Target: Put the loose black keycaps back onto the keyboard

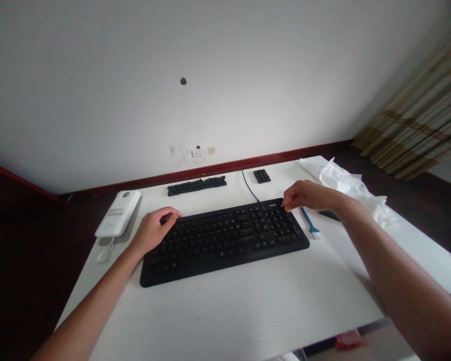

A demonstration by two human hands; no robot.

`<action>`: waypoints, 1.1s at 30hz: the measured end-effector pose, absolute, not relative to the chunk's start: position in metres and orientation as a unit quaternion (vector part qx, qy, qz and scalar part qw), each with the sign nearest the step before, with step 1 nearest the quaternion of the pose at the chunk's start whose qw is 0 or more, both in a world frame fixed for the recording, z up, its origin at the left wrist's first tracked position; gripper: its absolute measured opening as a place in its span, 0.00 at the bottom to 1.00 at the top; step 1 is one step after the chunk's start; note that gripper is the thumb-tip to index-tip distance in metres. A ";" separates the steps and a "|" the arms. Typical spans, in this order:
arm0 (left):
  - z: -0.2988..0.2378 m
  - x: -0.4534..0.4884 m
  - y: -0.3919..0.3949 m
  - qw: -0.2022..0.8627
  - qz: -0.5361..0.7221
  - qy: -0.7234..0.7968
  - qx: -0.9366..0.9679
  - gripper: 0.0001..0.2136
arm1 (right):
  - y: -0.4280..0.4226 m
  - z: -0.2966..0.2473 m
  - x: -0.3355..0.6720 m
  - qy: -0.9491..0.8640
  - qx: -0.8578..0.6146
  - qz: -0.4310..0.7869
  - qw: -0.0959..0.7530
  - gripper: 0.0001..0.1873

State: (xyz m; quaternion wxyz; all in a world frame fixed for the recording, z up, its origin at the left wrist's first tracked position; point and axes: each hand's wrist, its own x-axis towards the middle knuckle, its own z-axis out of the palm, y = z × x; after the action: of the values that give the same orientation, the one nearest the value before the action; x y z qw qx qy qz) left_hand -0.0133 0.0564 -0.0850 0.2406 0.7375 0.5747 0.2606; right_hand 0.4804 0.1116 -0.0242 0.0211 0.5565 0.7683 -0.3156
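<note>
A black keyboard (225, 240) lies slightly slanted on the white table, and many of its key places look bare, without caps. My left hand (155, 229) is curled over its upper left corner, with thumb and fingers at the edge. At the upper right corner, the bent fingers of my right hand (299, 196) pinch the keyboard's edge. Behind the keyboard lie a long block of loose black keycaps (196, 186) and a smaller square block of keycaps (262, 176). A blue-handled brush (309, 222) with pale bristles rests just right of the keyboard.
A white power bank (118, 214) with a short cable stands at the table's left. Crumpled white tissue (346, 183) covers part of the right side, near a dark flat object (328, 215) partly hidden by my forearm. The keyboard's cable (250, 186) runs toward the wall.
</note>
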 end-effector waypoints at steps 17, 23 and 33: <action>-0.088 -0.014 0.058 0.248 0.263 0.588 0.724 0.14 | 0.124 -0.015 0.457 0.670 0.645 -0.361 0.069 0.16; -0.089 -0.015 0.059 0.242 0.259 0.597 0.720 0.15 | 0.118 -0.018 0.461 0.664 0.646 -0.373 0.052 0.20; -0.087 -0.012 0.058 0.235 0.259 0.603 0.717 0.14 | 0.119 -0.012 0.459 0.692 0.623 -0.342 0.123 0.17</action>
State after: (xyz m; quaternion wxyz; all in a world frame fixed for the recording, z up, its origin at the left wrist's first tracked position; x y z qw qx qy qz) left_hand -0.0120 0.0584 -0.0874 0.2350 0.7172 0.6026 0.2593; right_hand 0.4586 0.1187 -0.0123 0.1230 0.6232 0.6923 -0.3423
